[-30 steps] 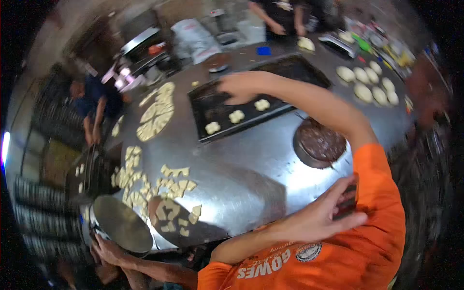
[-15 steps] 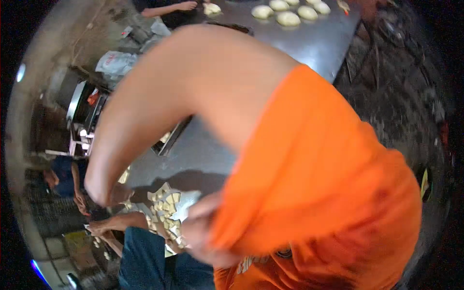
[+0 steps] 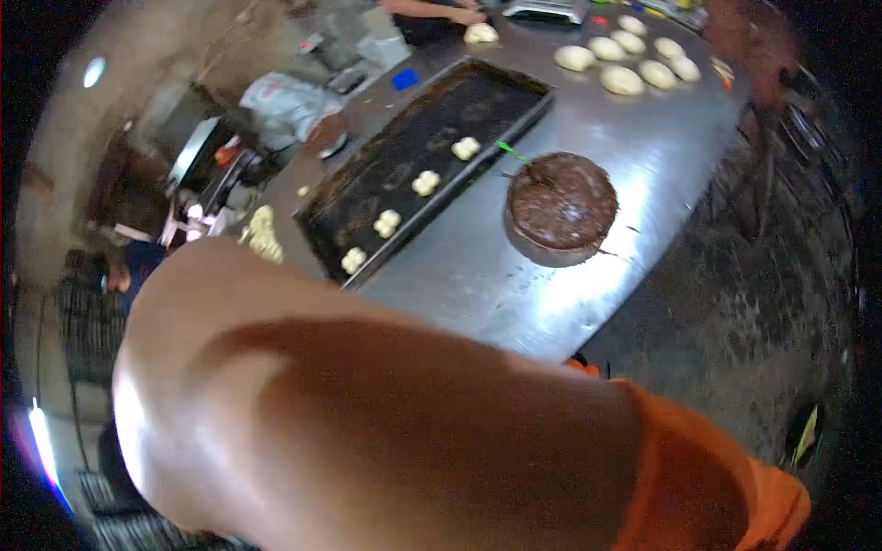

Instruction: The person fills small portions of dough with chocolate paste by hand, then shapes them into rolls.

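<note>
A bare arm with an orange sleeve fills the lower part of the head view, close to the camera. Its hand is hidden, and my other hand does not show either. Beyond the arm a long black tray (image 3: pixel 367 165) lies on the metal table (image 3: pixel 441 289), with several small clustered dough pieces (image 3: pixel 425 183) in a row along its near side. To the right of the tray stands a round container of dark brown paste (image 3: pixel 562 204), a green-handled tool (image 3: pixel 514 153) resting at its rim.
Several round dough balls (image 3: pixel 623 81) lie at the table's far end. A co-worker's hands (image 3: pixel 467 15) are by another dough ball (image 3: pixel 480 34). More dough (image 3: pixel 264 234) lies left of the tray, near a second person (image 3: pixel 138 266). A plastic bag (image 3: pixel 285 106) is behind.
The view has shifted and the raised arm now lies low across it. The tray and the brown paste have come into sight; the cut dough and both hands have gone from view.
</note>
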Demonstrator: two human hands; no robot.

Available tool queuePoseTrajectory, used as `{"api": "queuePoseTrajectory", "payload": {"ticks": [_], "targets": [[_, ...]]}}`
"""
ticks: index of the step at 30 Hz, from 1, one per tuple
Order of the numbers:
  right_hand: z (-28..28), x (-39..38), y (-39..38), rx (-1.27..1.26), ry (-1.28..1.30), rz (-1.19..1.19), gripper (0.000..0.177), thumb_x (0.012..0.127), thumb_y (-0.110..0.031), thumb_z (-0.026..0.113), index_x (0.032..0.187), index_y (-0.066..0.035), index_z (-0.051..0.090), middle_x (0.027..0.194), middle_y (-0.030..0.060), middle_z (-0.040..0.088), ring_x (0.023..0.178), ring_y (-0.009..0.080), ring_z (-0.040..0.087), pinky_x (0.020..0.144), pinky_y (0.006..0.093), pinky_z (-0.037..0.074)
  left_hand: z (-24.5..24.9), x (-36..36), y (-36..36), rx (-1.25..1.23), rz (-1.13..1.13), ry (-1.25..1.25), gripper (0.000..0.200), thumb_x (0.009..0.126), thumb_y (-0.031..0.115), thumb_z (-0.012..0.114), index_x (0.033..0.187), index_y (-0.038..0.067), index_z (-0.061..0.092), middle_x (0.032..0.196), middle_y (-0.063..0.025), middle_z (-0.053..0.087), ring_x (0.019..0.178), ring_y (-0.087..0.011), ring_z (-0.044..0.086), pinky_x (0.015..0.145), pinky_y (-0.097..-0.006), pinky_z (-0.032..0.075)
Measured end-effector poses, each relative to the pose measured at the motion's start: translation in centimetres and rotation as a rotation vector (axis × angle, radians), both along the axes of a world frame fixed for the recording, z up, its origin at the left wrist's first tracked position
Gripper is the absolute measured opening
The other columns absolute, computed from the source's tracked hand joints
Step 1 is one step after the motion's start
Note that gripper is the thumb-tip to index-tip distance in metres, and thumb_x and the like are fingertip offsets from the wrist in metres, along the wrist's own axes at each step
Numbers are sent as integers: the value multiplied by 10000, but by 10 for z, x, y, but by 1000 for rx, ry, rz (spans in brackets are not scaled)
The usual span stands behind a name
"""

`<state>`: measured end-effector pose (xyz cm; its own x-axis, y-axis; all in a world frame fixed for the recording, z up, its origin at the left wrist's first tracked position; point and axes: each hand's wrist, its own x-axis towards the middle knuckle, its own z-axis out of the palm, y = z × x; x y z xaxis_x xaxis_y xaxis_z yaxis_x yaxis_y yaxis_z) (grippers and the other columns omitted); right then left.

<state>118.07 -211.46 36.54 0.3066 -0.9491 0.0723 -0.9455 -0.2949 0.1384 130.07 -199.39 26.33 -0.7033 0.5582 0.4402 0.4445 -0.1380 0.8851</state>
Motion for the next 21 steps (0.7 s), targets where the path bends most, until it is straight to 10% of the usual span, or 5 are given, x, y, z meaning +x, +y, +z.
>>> {"api": "queuePoseTrajectory", "payload": {"ticks": [17,21], "targets": [[56,96,-24,62,34,148,303,898,-303,650,1127,-105,670,1064,144,675,1023,328,654,902,447,533,-5,45,-14,26,235,317,593,1009,461,412,1173,-85,573,1278,-247,567,1152,-348,580,982,-491,462],[-6,87,-58,129,35,109,295,908,-294,639,1131,-102,664,1052,151,673,1020,330,655,906,444,533,-15,57,1,67,223,378,640,1021,504,376,1161,-89,571,1294,-260,553,1170,-375,572,994,-517,459]]}}
